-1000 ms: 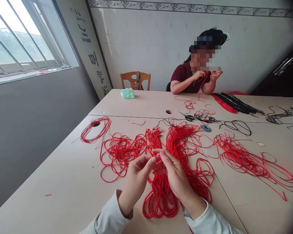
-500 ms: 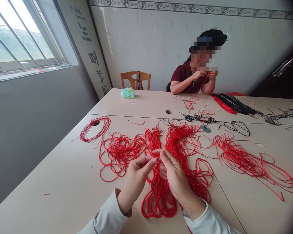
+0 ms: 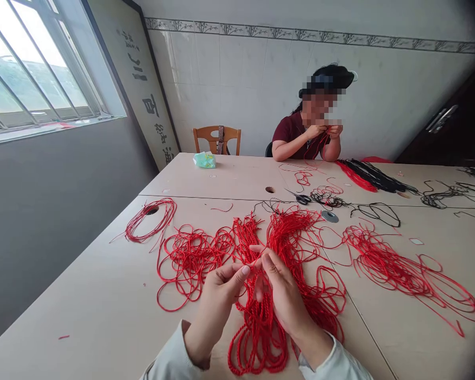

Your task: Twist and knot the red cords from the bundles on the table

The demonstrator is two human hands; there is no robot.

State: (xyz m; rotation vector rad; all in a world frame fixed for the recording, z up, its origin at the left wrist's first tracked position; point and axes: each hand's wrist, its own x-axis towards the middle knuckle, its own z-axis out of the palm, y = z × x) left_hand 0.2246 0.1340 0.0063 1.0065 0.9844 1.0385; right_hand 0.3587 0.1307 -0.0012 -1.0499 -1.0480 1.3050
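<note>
My left hand (image 3: 217,298) and my right hand (image 3: 285,301) meet above the middle of a red heap, their fingertips close together. Both pinch a thin red cord (image 3: 257,262), though the fingers hide much of it. Beneath my hands lies a bundle of twisted red cords (image 3: 257,343), looped at the near end. Loose red cord tangles (image 3: 186,264) spread left of my left hand. Another red tangle (image 3: 396,272) lies well to the right, and a thin red coil (image 3: 148,221) sits near a hole in the table.
The pale table (image 3: 83,285) has black cords (image 3: 374,177), scissors (image 3: 301,199) and a grey disc (image 3: 330,216) at the far side. A seated person (image 3: 304,137) across it handles red cord near their chin. A wooden chair (image 3: 217,140) and green-tinted plastic packet (image 3: 204,160) stand beyond.
The camera has tilted, so the far table and seated person sit lower in the picture. My hands remain together over the red bundle, with the left fingertips turned slightly further toward the right hand.
</note>
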